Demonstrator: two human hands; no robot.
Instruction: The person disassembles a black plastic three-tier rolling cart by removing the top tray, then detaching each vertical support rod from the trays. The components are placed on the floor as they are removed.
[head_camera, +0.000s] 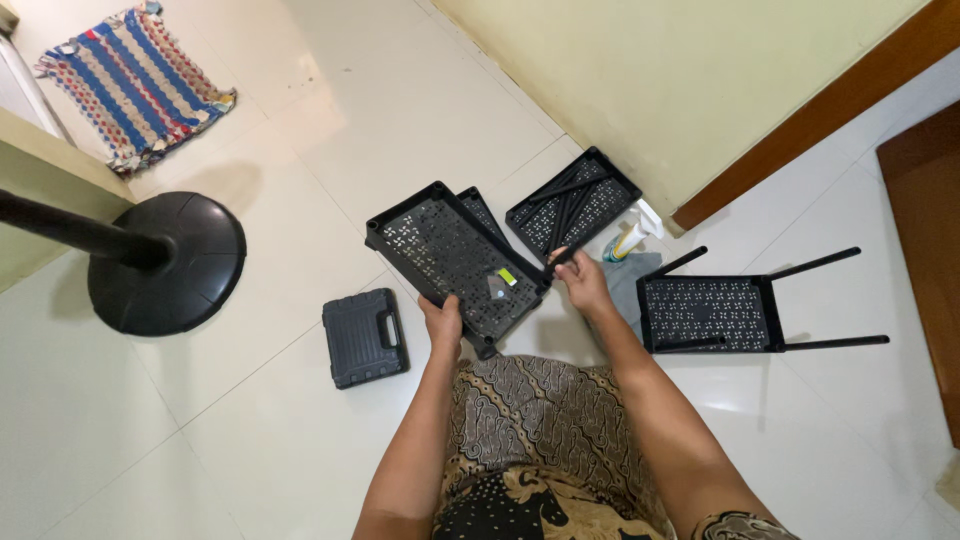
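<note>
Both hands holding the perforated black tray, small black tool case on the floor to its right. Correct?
Not quite: in the head view the tool case lies left of the tray, not right. The left hand and right hand do hold it.

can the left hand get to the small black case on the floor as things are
Probably not right away: the left hand is gripping the black perforated tray. The small black case lies close beside it on open floor, nothing between them.
</note>
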